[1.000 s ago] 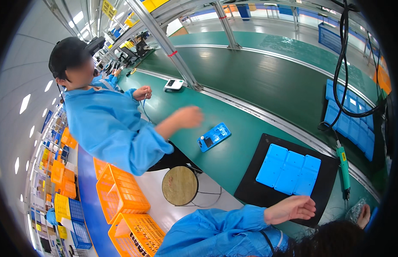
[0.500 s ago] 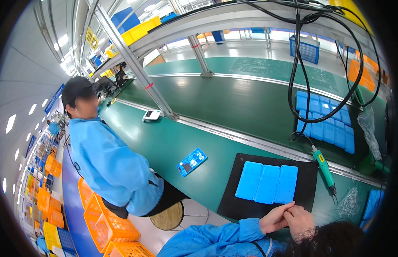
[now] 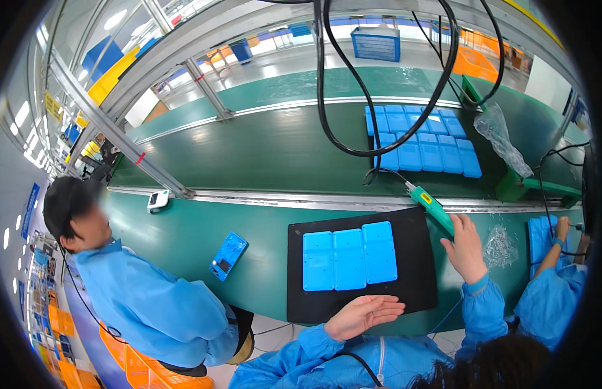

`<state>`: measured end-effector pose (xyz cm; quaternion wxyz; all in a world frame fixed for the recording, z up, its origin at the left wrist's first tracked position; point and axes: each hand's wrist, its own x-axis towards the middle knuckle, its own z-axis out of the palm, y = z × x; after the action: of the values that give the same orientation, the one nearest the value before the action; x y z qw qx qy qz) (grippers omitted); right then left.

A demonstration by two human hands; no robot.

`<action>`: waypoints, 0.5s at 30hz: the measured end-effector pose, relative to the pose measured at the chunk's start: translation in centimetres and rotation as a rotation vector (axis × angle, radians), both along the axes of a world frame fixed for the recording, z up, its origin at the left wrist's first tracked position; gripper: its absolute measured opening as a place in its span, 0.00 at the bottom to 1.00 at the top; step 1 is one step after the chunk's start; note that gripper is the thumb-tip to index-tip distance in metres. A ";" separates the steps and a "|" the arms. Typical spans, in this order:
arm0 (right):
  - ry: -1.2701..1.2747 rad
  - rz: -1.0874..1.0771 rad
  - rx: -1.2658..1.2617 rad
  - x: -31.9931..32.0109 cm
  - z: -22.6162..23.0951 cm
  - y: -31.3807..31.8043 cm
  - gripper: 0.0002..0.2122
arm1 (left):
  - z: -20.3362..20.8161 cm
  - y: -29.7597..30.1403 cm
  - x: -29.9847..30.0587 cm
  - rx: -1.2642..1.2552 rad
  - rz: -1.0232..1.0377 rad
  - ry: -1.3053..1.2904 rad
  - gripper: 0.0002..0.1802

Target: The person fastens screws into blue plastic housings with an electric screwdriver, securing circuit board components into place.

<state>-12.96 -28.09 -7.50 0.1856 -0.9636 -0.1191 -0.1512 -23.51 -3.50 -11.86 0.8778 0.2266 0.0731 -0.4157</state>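
The right hand (image 3: pixel 466 249) reaches up to a green electric screwdriver (image 3: pixel 432 209) that hangs on a black cable (image 3: pixel 353 146). Its fingers curl loosely at the bottom end of the tool, touching it, but I cannot tell if they grip it tight. The screwdriver is tilted, just past the top right corner of a black mat (image 3: pixel 417 272).

The left hand (image 3: pixel 364 314) lies flat on the near edge of the mat. Its fingers are spread out and hold nothing.

Three blue plastic covers (image 3: pixel 349 258) lie side by side in the middle of the mat, touching each other. The mat lies on a green surface (image 3: pixel 184 233).

To the left, another blue cover (image 3: pixel 228 254) lies alone on the surface, well apart from the mat. A person in a blue coat (image 3: pixel 155 305) sits near it.

A small pile of screws (image 3: pixel 500 246) lies just right of the right hand. Further back, many blue covers (image 3: pixel 421 139) sit in rows on a dark belt (image 3: pixel 262 149). A clear plastic bag (image 3: pixel 502 139) lies beside them.
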 end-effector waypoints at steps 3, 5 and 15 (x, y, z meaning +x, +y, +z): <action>0.131 -0.069 -0.074 1.3 -2.6 -0.7 0.24 | -0.5 0.7 -0.4 0.173 0.003 0.069 0.19; 0.187 -0.090 -0.097 2.4 -3.6 -0.8 0.26 | 0.1 1.3 -0.2 0.286 -0.056 0.040 0.19; 0.135 0.290 0.351 4.4 -3.3 -3.5 0.17 | 0.0 1.5 -0.1 0.024 0.097 0.106 0.20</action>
<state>-8.55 -31.64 -10.77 0.3775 -0.8974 -0.2153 -0.0766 -23.64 -1.98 -11.84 0.8892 0.2108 0.1352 -0.3830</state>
